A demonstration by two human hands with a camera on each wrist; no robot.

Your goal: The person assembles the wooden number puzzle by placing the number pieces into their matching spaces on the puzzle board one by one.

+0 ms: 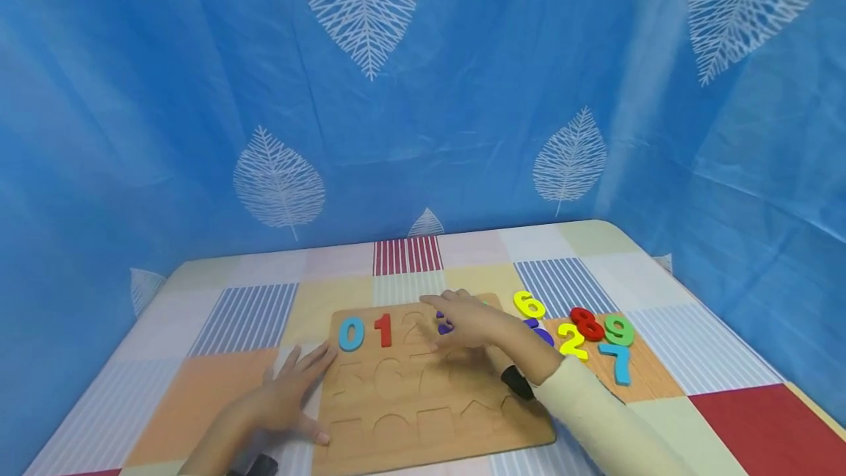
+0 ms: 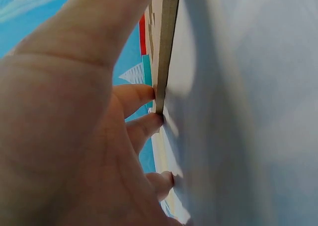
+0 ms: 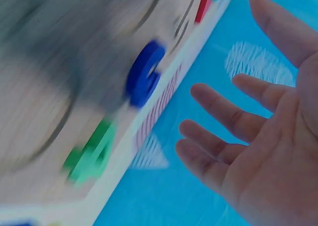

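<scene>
A wooden number puzzle board (image 1: 463, 446) lies on the table. A blue 0 (image 1: 351, 333) and a red 1 (image 1: 383, 330) sit in its top row. My left hand (image 1: 284, 399) rests at the board's left edge, fingers spread, two fingertips touching the rim in the left wrist view. Above the top row hovers my right hand (image 1: 465, 322), its fingers loosely extended and holding nothing in the right wrist view. Beneath it are a purple 3 (image 3: 136, 77), partly covered by the hand in the head view, and a green 4 (image 3: 92, 151). Empty number-shaped recesses fill the lower rows.
Loose numbers lie right of the board: a yellow 6 (image 1: 529, 305), yellow 2 (image 1: 573, 341), red 8 (image 1: 587, 323), green 9 (image 1: 619, 330), blue 7 (image 1: 619, 362), and a purple piece (image 1: 542, 333) partly behind the right forearm. Blue leaf-patterned curtains (image 1: 463, 94) surround the table.
</scene>
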